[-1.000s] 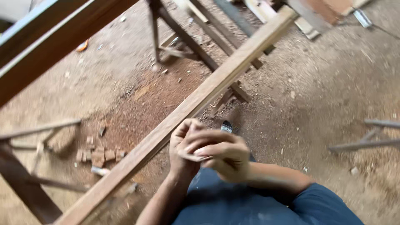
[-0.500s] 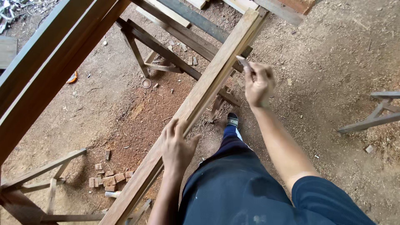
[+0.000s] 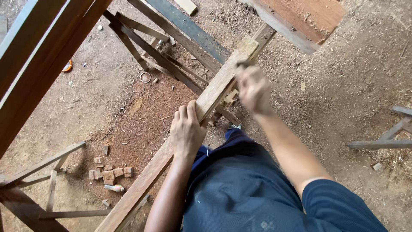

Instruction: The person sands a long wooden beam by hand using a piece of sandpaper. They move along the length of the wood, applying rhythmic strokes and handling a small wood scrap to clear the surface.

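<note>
The left hand [image 3: 186, 131] is gripping the plank [image 3: 201, 107], fingers [image 3: 182, 112] wrapped over its far edge and the palm pressing down on the top face. The plank is running diagonally from the lower left, past the person's hip, up to its cut end at the top centre; it is lying across a dark wooden trestle [image 3: 159, 56], well above the floor. For this kind of work that holding hand is the anchor: it is doing best by bearing straight down and staying clear of the stretch being worked.

Farther along, the right hand [image 3: 254, 88] is blurring with motion just beside the plank's far end. Its fingers are clenched around something small and dark, a tool or marker [image 3: 243, 64], whose tip is touching the plank near the end; what it is exactly I cannot tell. A steady wrist and short, even strokes along the grain are likely to serve better than long ones, since the free end is overhanging its support and may bounce.

Below the plank, small offcuts [image 3: 109, 173] are lying on the sawdust-covered floor [image 3: 334, 103], with a small ring [image 3: 145, 77] near the trestle's foot. Another trestle [image 3: 43, 180] is standing at the lower left, and a broad board [image 3: 309, 19] is crossing the top right beyond the plank's end.
</note>
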